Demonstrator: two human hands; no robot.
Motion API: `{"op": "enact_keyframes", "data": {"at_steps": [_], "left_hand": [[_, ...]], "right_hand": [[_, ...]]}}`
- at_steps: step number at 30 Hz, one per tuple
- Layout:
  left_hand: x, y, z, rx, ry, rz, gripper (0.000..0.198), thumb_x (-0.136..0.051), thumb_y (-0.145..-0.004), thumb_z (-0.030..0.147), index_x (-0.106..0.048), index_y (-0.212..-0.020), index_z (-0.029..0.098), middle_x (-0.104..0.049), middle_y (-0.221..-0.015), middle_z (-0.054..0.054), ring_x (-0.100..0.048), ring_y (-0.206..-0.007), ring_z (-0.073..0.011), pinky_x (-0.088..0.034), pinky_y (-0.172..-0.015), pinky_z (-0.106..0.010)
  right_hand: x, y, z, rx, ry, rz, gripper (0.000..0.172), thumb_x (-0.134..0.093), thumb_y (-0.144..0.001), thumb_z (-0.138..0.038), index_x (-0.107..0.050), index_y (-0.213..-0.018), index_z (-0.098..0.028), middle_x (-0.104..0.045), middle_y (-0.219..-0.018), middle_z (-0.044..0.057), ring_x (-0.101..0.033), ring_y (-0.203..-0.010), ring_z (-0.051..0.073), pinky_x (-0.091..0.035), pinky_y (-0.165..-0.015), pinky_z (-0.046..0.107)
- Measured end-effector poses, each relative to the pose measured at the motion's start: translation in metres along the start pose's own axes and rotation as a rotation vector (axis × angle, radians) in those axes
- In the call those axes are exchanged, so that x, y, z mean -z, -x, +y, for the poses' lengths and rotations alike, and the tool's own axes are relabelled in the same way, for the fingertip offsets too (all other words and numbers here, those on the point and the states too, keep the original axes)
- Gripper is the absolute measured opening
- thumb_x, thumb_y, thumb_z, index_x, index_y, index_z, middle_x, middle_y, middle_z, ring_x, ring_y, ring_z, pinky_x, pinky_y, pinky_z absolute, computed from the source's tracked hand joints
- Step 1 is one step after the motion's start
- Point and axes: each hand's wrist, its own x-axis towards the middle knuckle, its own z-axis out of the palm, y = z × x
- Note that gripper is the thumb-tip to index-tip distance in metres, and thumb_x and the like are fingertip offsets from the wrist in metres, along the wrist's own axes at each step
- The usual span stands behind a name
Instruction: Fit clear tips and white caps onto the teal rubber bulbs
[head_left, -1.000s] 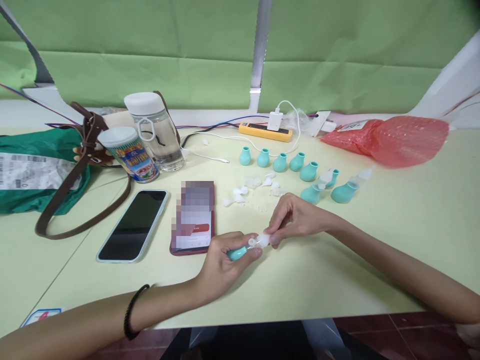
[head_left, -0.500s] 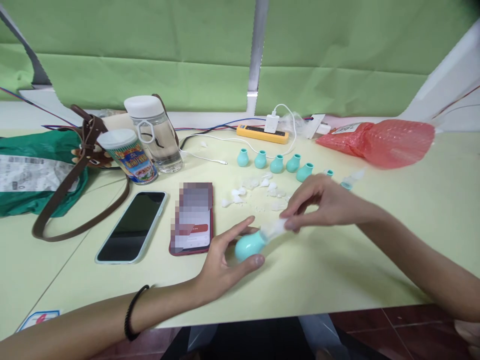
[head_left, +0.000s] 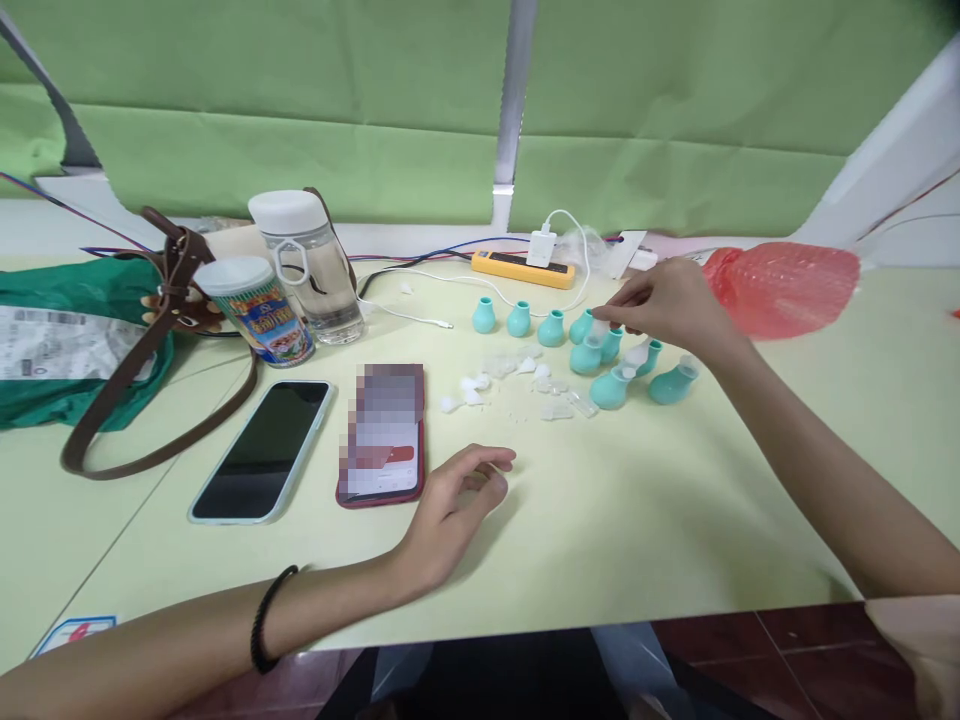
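Teal bulb, probably light, squeezable and smooth, best pinched by its stiffer-looking translucent nozzle, is just in front of similar bulbs on the surface, the fingers of the right hand closed on that nozzle. Unlike the earlier frame, where the left hand is around it, that hand is now empty, fingers loosely curled.

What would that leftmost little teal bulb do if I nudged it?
The leftmost teal bulb would probably wobble or tip, since its belly is rounded. It is likely light for its size, as the open mouth on top suggests it is hollow. Its smooth sides might feel slightly slippery.
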Motion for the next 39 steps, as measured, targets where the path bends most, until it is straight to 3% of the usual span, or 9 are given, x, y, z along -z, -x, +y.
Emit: {"op": "enact_keyframes", "data": {"at_steps": [5,11,15,18,22,26,33,36,39], "left_hand": [[0.000,-0.001,0.001,-0.022,-0.027,-0.007,0.017,-0.047,-0.079,0.020,-0.056,-0.093,0.018,-0.055,-0.093,-0.005,-0.050,-0.086,-0.0169,-0.038,-0.078,-0.029],[-0.001,-0.001,0.001,-0.019,-0.041,0.003,0.017,-0.047,-0.078,0.019,-0.058,-0.091,0.017,-0.055,-0.089,-0.005,-0.050,-0.083,-0.0164,-0.039,-0.075,-0.029],[0.000,-0.001,0.002,-0.020,-0.048,0.000,0.017,-0.047,-0.078,0.018,-0.058,-0.091,0.016,-0.055,-0.089,-0.006,-0.050,-0.082,-0.0164,-0.039,-0.075,-0.029],[0.000,-0.001,0.002,-0.026,-0.060,-0.005,0.017,-0.047,-0.077,0.017,-0.058,-0.090,0.017,-0.055,-0.088,-0.005,-0.050,-0.082,-0.0160,-0.039,-0.075,-0.028],[0.000,-0.001,0.001,-0.023,-0.067,-0.010,0.017,-0.047,-0.077,0.015,-0.058,-0.089,0.017,-0.055,-0.087,-0.005,-0.050,-0.081,-0.0153,-0.039,-0.074,-0.027],[0.000,-0.001,0.000,-0.024,-0.076,-0.013,0.017,-0.046,-0.076,0.013,-0.057,-0.089,0.016,-0.055,-0.087,-0.004,-0.050,-0.080,-0.0147,-0.039,-0.074,-0.027],[-0.001,-0.002,0.001,-0.019,-0.086,-0.014,0.013,-0.047,-0.076,0.013,-0.057,-0.083,0.016,-0.055,-0.085,-0.004,-0.050,-0.080,-0.0149,-0.039,-0.075,-0.027],[0.000,-0.002,-0.002,-0.008,-0.066,-0.006,0.012,-0.047,-0.077,0.015,-0.056,-0.085,0.016,-0.055,-0.086,-0.004,-0.051,-0.081,-0.0149,-0.039,-0.076,-0.027],[-0.001,-0.003,-0.006,0.008,0.012,0.025,0.016,-0.047,-0.079,0.019,-0.052,-0.095,0.018,-0.055,-0.086,-0.004,-0.051,-0.082,-0.0147,-0.039,-0.076,-0.029]], "right_hand": [[-0.009,-0.005,-0.003,0.017,0.171,0.001,0.016,-0.063,-0.058,-0.031,-0.063,-0.063,-0.016,-0.059,-0.055,0.004,-0.056,-0.056,0.018,-0.041,-0.049,0.028],[-0.012,0.016,-0.036,0.216,0.359,0.252,0.025,-0.050,-0.072,-0.033,-0.062,-0.086,-0.016,-0.062,-0.078,0.008,-0.055,-0.071,0.023,-0.035,-0.054,0.030],[-0.031,0.019,-0.048,0.430,0.245,-0.078,0.019,-0.047,-0.074,-0.026,-0.063,-0.079,-0.017,-0.063,-0.074,0.004,-0.054,-0.065,0.016,-0.037,-0.056,0.026],[-0.056,0.017,-0.042,0.491,0.273,-0.239,0.025,-0.049,-0.074,-0.026,-0.059,-0.094,-0.016,-0.062,-0.088,0.005,-0.054,-0.074,0.017,-0.037,-0.059,0.027],[-0.082,0.016,-0.036,0.527,0.414,-0.273,0.034,-0.048,-0.075,-0.025,-0.052,-0.108,-0.017,-0.055,-0.099,0.009,-0.047,-0.091,0.024,-0.035,-0.061,0.028],[-0.090,0.016,-0.041,0.587,0.506,-0.333,0.046,-0.051,-0.073,-0.023,-0.044,-0.118,-0.025,-0.051,-0.099,0.010,-0.042,-0.089,0.025,-0.030,-0.057,0.026],[-0.097,0.018,-0.044,0.725,0.623,-0.277,0.028,-0.042,-0.080,-0.016,-0.055,-0.105,-0.023,-0.054,-0.089,0.011,-0.040,-0.089,0.024,-0.023,-0.063,0.031],[-0.092,0.020,-0.042,0.776,0.582,-0.218,0.023,-0.040,-0.081,-0.016,-0.058,-0.095,-0.016,-0.056,-0.078,0.010,-0.044,-0.083,0.022,-0.025,-0.065,0.033],[-0.080,0.031,-0.043,0.749,0.278,-0.095,0.022,-0.043,-0.080,-0.022,-0.058,-0.092,-0.012,-0.058,-0.072,0.009,-0.048,-0.075,0.019,-0.030,-0.066,0.033]]}}
